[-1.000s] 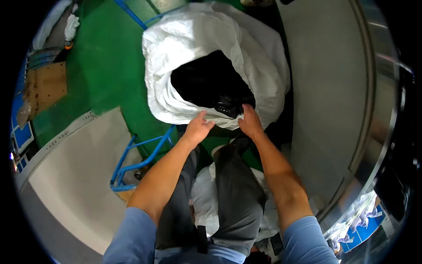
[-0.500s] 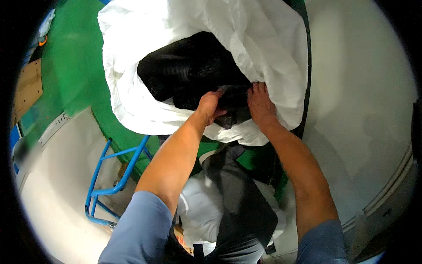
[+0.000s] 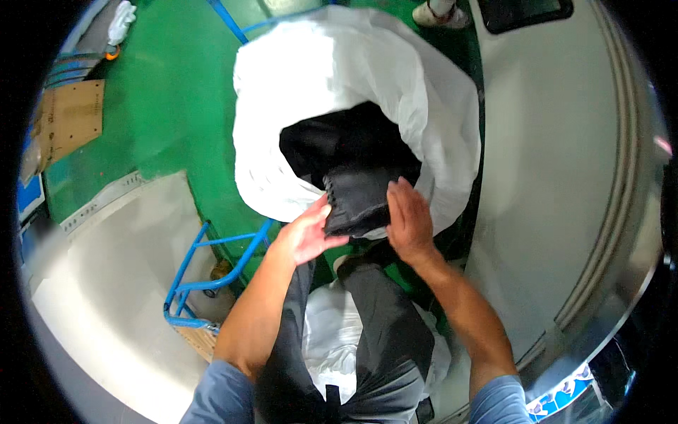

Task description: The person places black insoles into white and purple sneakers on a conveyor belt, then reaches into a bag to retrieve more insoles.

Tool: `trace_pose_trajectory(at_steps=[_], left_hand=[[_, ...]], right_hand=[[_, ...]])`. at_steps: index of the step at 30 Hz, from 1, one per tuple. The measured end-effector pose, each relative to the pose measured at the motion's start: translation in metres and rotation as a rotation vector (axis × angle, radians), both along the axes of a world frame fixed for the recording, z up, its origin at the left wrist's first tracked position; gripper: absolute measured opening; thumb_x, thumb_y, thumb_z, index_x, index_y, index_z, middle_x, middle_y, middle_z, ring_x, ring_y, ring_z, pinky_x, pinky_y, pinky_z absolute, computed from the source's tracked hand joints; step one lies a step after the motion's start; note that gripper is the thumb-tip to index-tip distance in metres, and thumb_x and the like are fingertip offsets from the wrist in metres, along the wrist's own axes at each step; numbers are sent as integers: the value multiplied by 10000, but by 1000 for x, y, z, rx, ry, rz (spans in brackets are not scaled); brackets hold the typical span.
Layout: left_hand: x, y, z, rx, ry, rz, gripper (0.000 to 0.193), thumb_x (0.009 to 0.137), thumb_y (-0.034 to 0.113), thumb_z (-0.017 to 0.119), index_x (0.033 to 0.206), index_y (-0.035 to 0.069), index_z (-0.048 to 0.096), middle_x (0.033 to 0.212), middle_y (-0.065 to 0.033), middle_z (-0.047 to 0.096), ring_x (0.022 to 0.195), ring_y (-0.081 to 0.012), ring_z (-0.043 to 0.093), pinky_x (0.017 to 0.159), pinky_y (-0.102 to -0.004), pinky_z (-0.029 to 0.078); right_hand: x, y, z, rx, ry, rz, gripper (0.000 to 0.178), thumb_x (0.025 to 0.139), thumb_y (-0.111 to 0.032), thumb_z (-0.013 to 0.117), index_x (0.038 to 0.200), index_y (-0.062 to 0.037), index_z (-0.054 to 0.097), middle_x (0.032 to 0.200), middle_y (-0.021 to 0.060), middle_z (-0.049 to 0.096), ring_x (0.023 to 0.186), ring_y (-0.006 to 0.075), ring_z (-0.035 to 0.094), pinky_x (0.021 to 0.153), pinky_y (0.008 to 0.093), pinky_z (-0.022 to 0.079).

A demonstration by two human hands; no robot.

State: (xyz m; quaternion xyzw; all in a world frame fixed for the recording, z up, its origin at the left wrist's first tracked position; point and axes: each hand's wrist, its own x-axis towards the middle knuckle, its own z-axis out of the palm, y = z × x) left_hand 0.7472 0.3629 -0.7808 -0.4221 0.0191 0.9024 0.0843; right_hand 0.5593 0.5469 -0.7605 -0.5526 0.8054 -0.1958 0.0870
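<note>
A folded piece of black fabric [image 3: 359,205] with a ruffled left edge lies between my hands, over the near rim of a large white sack [image 3: 441,134]. My left hand [image 3: 307,230] grips its left edge, thumb on top and fingers underneath. At the right edge, my right hand [image 3: 409,219] presses against the fabric with its fingers together; its thumb is hidden. More black fabric [image 3: 339,138] fills the sack's opening behind the piece.
A blue metal frame [image 3: 187,286] stands at my left, near a pale surface [image 3: 120,261]. Light panelling [image 3: 551,141] runs along the right. Cardboard [image 3: 74,116] is at the far left, and another person's shoe [image 3: 441,15] shows beyond the sack.
My hands have drawn the black fabric piece toward me, out to the sack's near rim. My left hand has shifted to its left edge. The view has also moved.
</note>
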Motion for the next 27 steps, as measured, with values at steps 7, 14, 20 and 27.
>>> trace_pose_trajectory(at_steps=[7, 14, 20, 27], left_hand=[[14, -10, 182, -22, 284, 327, 920, 856, 648, 635, 1580, 123, 422, 1613, -222, 422, 1494, -471, 368, 1156, -816, 214], [30, -34, 333, 113, 580, 370, 959, 802, 572, 663, 1583, 76, 411, 1570, -229, 476, 1411, -444, 503, 1138, -698, 394], [-13, -57, 441, 27, 754, 151, 967, 709, 388, 762, 1546, 16, 455, 1524, -214, 538, 1371, -389, 556, 1184, -556, 419], [-66, -4, 530, 185, 905, -295, 1083, 709, 189, 680, 1682, 146, 206, 1680, -131, 328, 1509, -310, 404, 1228, -468, 353]], right_hand=[[40, -50, 193, -204, -68, 59, 507, 772, 25, 677, 1277, 68, 638, 1394, 177, 583, 1333, 428, 508, 1068, 444, 525], [47, -67, 449, -131, -39, 313, 527, 811, -96, 649, 1327, 13, 638, 1448, 179, 556, 1362, 399, 500, 1153, 447, 469], [74, -61, 597, -596, -544, -427, 486, 821, -8, 834, 1227, -5, 566, 1044, 101, 573, 920, 143, 629, 718, 273, 538], [100, -8, 643, -959, -869, -1148, 654, 927, -169, 800, 1455, -2, 451, 1085, 60, 586, 928, 118, 589, 822, 252, 510]])
